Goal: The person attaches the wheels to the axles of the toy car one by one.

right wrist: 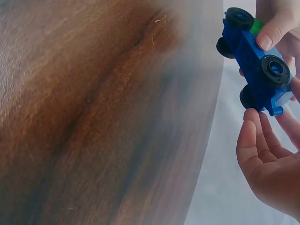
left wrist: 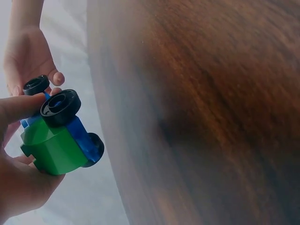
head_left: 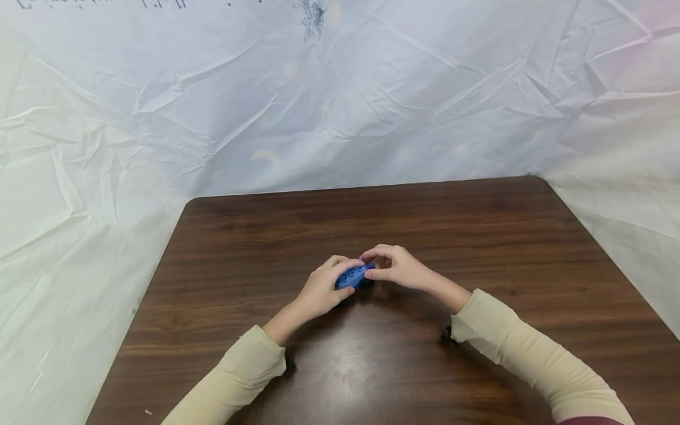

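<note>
A blue toy car (head_left: pixel 350 277) with black wheels is held up near the middle of the wooden table. My left hand (head_left: pixel 322 289) grips its body from the left, thumb on the near side and fingers over the far side. At the car's right end, my right hand (head_left: pixel 398 268) pinches the blue tip between thumb and fingers. The left wrist view shows a green block (left wrist: pixel 56 147) at the rear of the car, above the left palm. Seen from the right wrist, the blue underside (right wrist: pixel 253 61) faces the camera, with a small hook (right wrist: pixel 276 111) beside the right fingertips.
The dark brown table (head_left: pixel 265 236) has rounded far corners. Wrinkled white sheeting (head_left: pixel 340 106) hangs behind and on both sides. A small pale scrap (head_left: pixel 149 412) lies at the table's near left. Black devices (head_left: pixel 448 335) sit under both cuffs.
</note>
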Demonstrator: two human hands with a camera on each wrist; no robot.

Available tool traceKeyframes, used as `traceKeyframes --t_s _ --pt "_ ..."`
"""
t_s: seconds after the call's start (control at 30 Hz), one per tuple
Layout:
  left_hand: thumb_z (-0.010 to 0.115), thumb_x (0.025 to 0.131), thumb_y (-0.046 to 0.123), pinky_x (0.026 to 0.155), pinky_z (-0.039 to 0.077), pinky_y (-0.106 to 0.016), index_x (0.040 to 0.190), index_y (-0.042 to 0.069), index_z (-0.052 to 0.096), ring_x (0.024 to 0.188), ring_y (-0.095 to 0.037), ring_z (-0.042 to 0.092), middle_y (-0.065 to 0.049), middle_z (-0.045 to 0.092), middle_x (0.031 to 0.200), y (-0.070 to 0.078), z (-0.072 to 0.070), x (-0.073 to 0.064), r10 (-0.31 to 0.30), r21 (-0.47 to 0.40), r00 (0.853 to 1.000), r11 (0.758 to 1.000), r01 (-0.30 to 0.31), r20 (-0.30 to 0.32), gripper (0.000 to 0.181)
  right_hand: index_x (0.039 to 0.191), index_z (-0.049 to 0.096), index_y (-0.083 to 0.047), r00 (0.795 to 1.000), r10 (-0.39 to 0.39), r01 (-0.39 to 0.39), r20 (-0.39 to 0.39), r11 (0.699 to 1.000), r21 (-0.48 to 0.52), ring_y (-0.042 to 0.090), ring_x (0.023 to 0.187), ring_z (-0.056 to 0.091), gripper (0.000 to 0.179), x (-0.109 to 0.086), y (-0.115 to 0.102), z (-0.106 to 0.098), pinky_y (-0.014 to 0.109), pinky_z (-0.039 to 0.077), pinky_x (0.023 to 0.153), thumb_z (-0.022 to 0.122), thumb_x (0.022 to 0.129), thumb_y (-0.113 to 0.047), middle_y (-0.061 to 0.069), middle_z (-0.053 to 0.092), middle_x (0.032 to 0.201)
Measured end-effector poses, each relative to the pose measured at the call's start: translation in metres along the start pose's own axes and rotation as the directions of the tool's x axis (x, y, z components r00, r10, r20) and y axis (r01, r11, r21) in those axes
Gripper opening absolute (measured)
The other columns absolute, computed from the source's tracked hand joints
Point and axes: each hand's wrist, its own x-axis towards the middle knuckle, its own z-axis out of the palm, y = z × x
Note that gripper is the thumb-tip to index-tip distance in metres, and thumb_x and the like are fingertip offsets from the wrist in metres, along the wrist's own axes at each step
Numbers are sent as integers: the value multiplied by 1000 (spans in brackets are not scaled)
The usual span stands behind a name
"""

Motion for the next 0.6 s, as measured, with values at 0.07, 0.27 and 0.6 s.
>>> traceKeyframes --t_s 0.07,0.27,0.6 --pt "68 76 11 83 46 -38 124 19 45 102 -21 53 -6 50 118 0 0 0 -10 -10 1000 1000 10 0 53 109 58 -2 1000 0 0 1 1000 6 14 80 53 34 0 0 0 25 48 70 64 81 -19 10 59 101" --pt "70 74 12 87 43 -36 123 14 39 105 -18 52 -6 54 117 2 -1 1 -44 -19 999 999 44 -21 58 105 57 -3 999 -38 39 -12 999 11 17 83 54 29 -3 0 0 26 48 66 65 79 -15 10 57 99" --pt "73 72 26 76 46 -31 114 15 51 91 -13 53 0 58 106 3 -4 1 -16 123 989 992 34 -150 49 104 57 -1 982 -115 121 -147 992 32 19 82 57 33 -10 1 4 28 51 64 69 73 -7 11 57 100"
